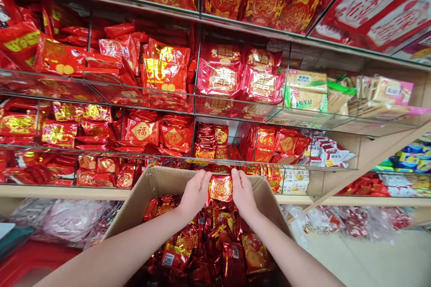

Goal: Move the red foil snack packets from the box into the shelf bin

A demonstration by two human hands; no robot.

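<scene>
Between my two hands is a row of red and gold snack packets (221, 188), the front one printed with a heart and a gold character. My left hand (195, 192) is closed against its left side, and my right hand (243, 190) presses its right side. Both hands are above the far wall of an open cardboard box (171, 179). Below them, the box holds many loose red packets (232, 255), some with barcodes showing. Just beyond my fingertips is a shelf compartment with stacked small red packets (204, 141).
Clear-fronted shelves (242, 161) full of red packets rise ahead. Pale cracker packs (306, 92) stand at the right. Plastic-wrapped bags (76, 217) lie under the shelf, left, near a red container (37, 260). Tiled floor (377, 260) shows at lower right.
</scene>
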